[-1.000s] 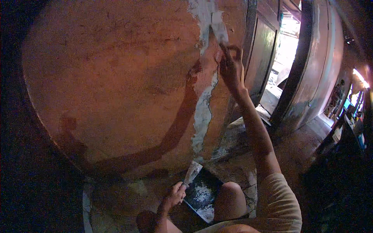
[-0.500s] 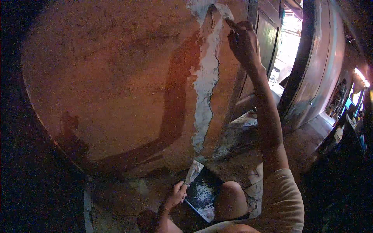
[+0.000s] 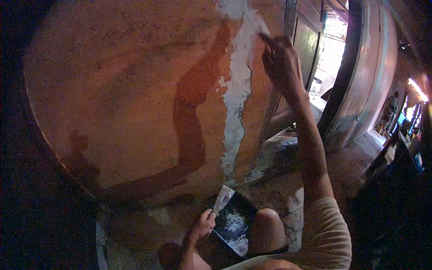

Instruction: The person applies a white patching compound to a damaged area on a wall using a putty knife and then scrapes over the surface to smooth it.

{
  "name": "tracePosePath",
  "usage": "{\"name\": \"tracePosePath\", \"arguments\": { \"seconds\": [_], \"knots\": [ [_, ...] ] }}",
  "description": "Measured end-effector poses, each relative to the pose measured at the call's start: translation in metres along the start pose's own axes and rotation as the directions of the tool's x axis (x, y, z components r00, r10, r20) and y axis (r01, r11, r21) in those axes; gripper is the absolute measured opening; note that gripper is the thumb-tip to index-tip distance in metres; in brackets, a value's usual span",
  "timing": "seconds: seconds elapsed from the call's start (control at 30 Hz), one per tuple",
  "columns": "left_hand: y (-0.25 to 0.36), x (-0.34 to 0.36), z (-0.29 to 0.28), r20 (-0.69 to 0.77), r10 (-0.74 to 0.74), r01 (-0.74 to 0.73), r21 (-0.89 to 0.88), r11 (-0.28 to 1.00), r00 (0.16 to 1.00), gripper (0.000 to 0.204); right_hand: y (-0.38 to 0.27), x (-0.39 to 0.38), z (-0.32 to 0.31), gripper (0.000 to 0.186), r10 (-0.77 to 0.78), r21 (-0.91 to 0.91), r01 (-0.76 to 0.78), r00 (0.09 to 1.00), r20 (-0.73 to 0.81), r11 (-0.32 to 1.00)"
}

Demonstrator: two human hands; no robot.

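While the right hand (image 3: 282, 65) stretches high, fingers wrapped round its tool, the upper putty knife (image 3: 262, 26) sits against the orange wall (image 3: 135, 99), close to the wall's right edge! Its pale blade meets the ragged white filler strip (image 3: 235, 103), hard to tell apart from it up there. Down low, well away from its partner, the left hand (image 3: 204, 225) is closed on the handle of the lower putty knife (image 3: 224, 197), whose smeared blade points up over the far-left edge of the black tray (image 3: 246, 207). And how will these tools handle? Light, I'd judge, the blades thin and probably a little springy, coated metal likely slick; the handle is the place to hold, and both hands have it. The white stuff looks soft and pasty, easily dragged or dented. Now the count: two hands, two putty knives, one to each; one tray, white paste smeared toward its near corner; one long filler strip, running down nearly to the wall's bottom edge; one bare knee (image 3: 268, 229) at the tray's right edge!
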State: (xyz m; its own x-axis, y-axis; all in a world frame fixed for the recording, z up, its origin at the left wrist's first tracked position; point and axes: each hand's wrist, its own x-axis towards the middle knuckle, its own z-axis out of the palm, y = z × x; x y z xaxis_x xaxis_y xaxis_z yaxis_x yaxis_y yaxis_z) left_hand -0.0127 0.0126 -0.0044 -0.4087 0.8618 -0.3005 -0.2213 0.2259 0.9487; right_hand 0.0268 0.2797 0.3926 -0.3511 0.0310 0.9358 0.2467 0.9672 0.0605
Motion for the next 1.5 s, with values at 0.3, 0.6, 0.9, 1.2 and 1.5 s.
{"name": "tracePosePath", "arguments": {
  "seconds": [0.3, 0.6, 0.9, 1.2, 1.5],
  "knots": [
    [0.000, -0.001, -0.002, 0.001, 0.056, -0.056, 0.034, 0.998, 0.998, 0.024, 0.025, -0.019, 0.045, 0.037, 0.133, 0.321, -0.173, 0.981, 0.142, 0.931],
    [0.002, -0.003, 0.000, 0.026, 0.014, -0.014, 0.008, 1.000, 1.000, 0.025, 0.015, -0.004, 0.007, 0.038, 0.102, 0.224, -0.109, 0.994, 0.042, 0.969],
    [0.012, -0.004, 0.002, 0.007, 0.030, -0.031, 0.079, 0.996, 1.000, 0.023, 0.035, -0.010, 0.036, 0.037, 0.071, 0.045, -0.073, 0.997, 0.042, 0.996],
    [0.007, -0.002, 0.004, 0.017, 0.023, -0.024, 0.056, 0.998, 1.000, 0.023, 0.024, -0.005, 0.011, 0.031, 0.201, 0.352, -0.205, 0.978, 0.050, 0.913],
    [0.003, 0.000, -0.001, 0.042, 0.037, -0.037, 0.009, 0.999, 0.998, 0.023, 0.040, -0.011, 0.025, 0.034, 0.044, 0.070, -0.042, 0.999, -0.025, 0.997]
  ]
}}
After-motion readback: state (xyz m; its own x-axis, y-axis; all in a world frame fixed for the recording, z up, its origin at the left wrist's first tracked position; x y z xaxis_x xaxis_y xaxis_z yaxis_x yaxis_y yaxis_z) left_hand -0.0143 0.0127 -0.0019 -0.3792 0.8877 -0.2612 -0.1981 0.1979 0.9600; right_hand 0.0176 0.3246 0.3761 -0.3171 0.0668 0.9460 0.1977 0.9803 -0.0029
